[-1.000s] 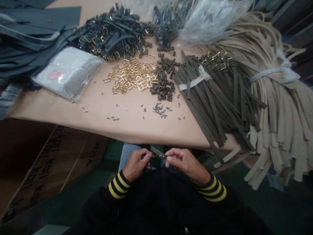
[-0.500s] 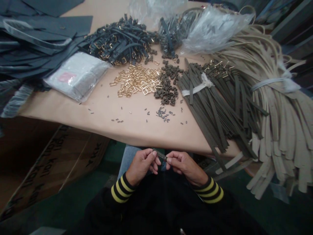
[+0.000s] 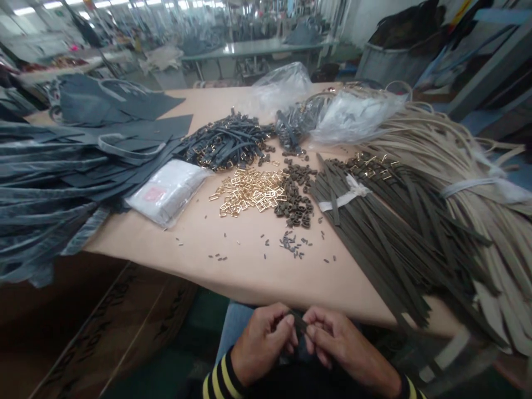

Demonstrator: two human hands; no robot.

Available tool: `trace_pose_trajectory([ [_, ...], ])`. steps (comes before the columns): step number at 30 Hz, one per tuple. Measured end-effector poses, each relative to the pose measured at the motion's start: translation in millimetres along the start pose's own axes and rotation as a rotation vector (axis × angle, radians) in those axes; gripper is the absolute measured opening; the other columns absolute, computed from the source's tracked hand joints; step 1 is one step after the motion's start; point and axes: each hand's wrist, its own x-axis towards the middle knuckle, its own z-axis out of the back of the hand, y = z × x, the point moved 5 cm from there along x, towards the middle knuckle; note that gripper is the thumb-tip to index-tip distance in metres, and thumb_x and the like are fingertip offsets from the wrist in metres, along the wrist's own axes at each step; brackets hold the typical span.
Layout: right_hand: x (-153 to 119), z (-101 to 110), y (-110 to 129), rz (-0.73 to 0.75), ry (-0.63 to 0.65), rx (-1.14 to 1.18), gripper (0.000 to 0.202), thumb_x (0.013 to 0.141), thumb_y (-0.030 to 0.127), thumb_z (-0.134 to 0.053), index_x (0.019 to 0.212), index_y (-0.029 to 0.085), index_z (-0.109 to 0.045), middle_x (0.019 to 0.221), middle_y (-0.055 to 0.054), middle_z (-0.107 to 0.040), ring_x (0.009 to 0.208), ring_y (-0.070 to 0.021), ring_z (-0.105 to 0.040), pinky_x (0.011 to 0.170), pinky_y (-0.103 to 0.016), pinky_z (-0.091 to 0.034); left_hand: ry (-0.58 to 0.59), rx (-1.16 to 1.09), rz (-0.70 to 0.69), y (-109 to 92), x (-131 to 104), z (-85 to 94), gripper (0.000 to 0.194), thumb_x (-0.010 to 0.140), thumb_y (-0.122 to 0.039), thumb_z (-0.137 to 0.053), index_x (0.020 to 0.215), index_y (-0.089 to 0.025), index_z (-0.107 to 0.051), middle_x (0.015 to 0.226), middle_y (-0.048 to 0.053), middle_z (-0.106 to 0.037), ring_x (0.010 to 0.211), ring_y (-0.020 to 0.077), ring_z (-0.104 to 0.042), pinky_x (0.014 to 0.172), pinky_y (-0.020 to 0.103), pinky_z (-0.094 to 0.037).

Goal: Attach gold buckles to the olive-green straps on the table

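My left hand (image 3: 266, 342) and my right hand (image 3: 341, 343) meet at the table's front edge, over my lap. Between them is a short dark olive strap (image 3: 298, 321), pinched at its two ends by thumbs and fingers. Fingers and blur hide much of it. On the table beyond lie small dark bits (image 3: 291, 244), too small to name. Behind these are a heap of gold rectangular buckles (image 3: 249, 191) and a pile of dark olive loops (image 3: 296, 199). To the right rests a bundle of dark olive straps (image 3: 374, 233), bound with a white tie.
A plastic-wrapped white packet (image 3: 166, 191) lies left, beside stacked dark blue strips (image 3: 62, 172). Buckled blue straps (image 3: 228, 138) and clear plastic bags (image 3: 353, 119) are farther back. Long beige straps (image 3: 465, 160) drape over the right edge. A cardboard box (image 3: 137, 327) stands below left.
My view has tilted upward, so the room behind the table shows and my hands appear lower. Both hands still hold the strap, whose slot showed before and is now blurred.
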Motion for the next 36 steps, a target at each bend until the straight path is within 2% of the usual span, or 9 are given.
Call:
trace_pose_trajectory([
  [2,1,12,6,0.008,-0.067,0.013,0.037,0.075,0.052,-0.043,0.071,0.015,-0.044,0.054,0.004,-0.046,0.039,-0.0037,-0.032,0.038,-0.017,-0.024,0.000,0.107,-0.083,-17,12,16.1,0.027,0.080,-0.031,-0.040,0.069,-0.012,-0.055,0.057,0.002,-0.055,0.050,0.0092,-0.050,0.049,0.020,-0.040],
  [7,9,39,19,0.021,-0.246,0.070,0.039,0.072,0.054,-0.046,0.068,0.016,-0.042,0.054,0.004,-0.044,0.038,-0.0031,-0.026,0.037,-0.018,-0.018,-0.330,0.596,-0.480,-76,61,65.6,0.016,0.079,-0.020,-0.043,0.080,-0.014,-0.058,0.075,0.005,-0.059,0.067,0.0130,-0.053,0.062,0.024,-0.043],
  [10,14,43,23,0.022,-0.288,0.099,0.038,0.073,0.053,-0.045,0.069,0.016,-0.043,0.052,0.005,-0.042,0.038,-0.0034,-0.026,0.037,-0.018,-0.017,-0.326,0.896,-0.628,-94,96,64.2,0.019,0.080,-0.016,-0.039,0.083,-0.013,-0.057,0.079,0.007,-0.056,0.069,0.0148,-0.051,0.064,0.027,-0.043],
  [15,16,44,31,-0.004,-0.292,0.127,0.038,0.070,0.054,-0.047,0.069,0.016,-0.043,0.054,0.004,-0.045,0.038,-0.0033,-0.027,0.037,-0.018,-0.020,-0.185,1.207,-0.626,-95,133,49.5,0.017,0.076,-0.011,-0.040,0.075,-0.015,-0.057,0.078,0.006,-0.052,0.071,0.0170,-0.046,0.064,0.030,-0.041],
  [19,15,46,35,0.012,-0.286,0.151,0.038,0.069,0.054,-0.047,0.071,0.017,-0.042,0.056,0.003,-0.048,0.036,-0.0036,-0.029,0.036,-0.018,-0.022,-0.147,1.008,-0.592,-98,138,54.1,0.015,0.074,-0.012,-0.043,0.070,-0.015,-0.057,0.076,0.005,-0.052,0.069,0.0160,-0.046,0.067,0.030,-0.040],
  [23,14,48,33,0.034,-0.279,0.130,0.032,0.074,0.049,-0.045,0.072,0.017,-0.042,0.056,0.003,-0.050,0.036,-0.0044,-0.032,0.036,-0.018,-0.027,-0.143,0.851,-0.549,-96,121,50.6,0.016,0.075,-0.016,-0.044,0.079,-0.014,-0.059,0.073,0.004,-0.055,0.065,0.0135,-0.050,0.063,0.026,-0.041],
  [28,1,50,39,0.139,-0.352,-0.022,0.024,0.080,0.038,-0.042,0.072,0.016,-0.046,0.057,0.001,-0.052,0.046,-0.0073,-0.039,0.045,-0.020,-0.031,0.058,0.051,-0.126,-62,79,27.4,0.015,0.072,-0.026,-0.051,0.074,-0.012,-0.057,0.061,0.001,-0.057,0.052,0.0087,-0.051,0.053,0.021,-0.042],
  [30,-4,48,42,0.160,-0.371,-0.106,0.024,0.081,0.037,-0.040,0.069,0.016,-0.047,0.056,0.001,-0.052,0.049,-0.0090,-0.043,0.050,-0.021,-0.034,0.070,-0.163,0.004,-48,62,18.0,0.017,0.069,-0.028,-0.056,0.070,-0.011,-0.056,0.058,0.000,-0.056,0.047,0.0068,-0.049,0.048,0.020,-0.041],
  [36,-12,35,39,0.152,-0.328,-0.300,0.019,0.082,0.029,-0.041,0.071,0.016,-0.051,0.054,0.001,-0.054,0.051,-0.0105,-0.049,0.052,-0.021,-0.036,0.005,-0.297,0.082,-27,37,7.2,0.017,0.065,-0.027,-0.059,0.069,-0.011,-0.055,0.054,-0.002,-0.054,0.040,0.0036,-0.044,0.038,0.015,-0.035],
])
